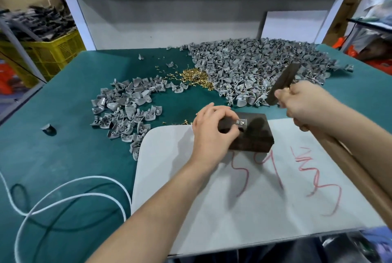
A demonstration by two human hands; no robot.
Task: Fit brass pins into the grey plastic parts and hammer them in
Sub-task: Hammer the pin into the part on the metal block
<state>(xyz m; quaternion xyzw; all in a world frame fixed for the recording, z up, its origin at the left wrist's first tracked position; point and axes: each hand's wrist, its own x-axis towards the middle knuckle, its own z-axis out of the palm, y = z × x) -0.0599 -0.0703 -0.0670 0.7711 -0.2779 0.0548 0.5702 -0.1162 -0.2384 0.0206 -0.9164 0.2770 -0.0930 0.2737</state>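
At left hand [212, 129], grey part [241, 123].

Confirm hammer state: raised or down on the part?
Raised: hammer head is above-right of the block, apart from the grey part the left hand pinches there; right hand grips the handle.

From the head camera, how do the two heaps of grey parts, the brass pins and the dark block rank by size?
1. Right heap of grey parts, largest.
2. Left heap of grey parts.
3. Dark block, then brass pin pile: the block looks slightly larger, but sits nearer the camera, so unsure.
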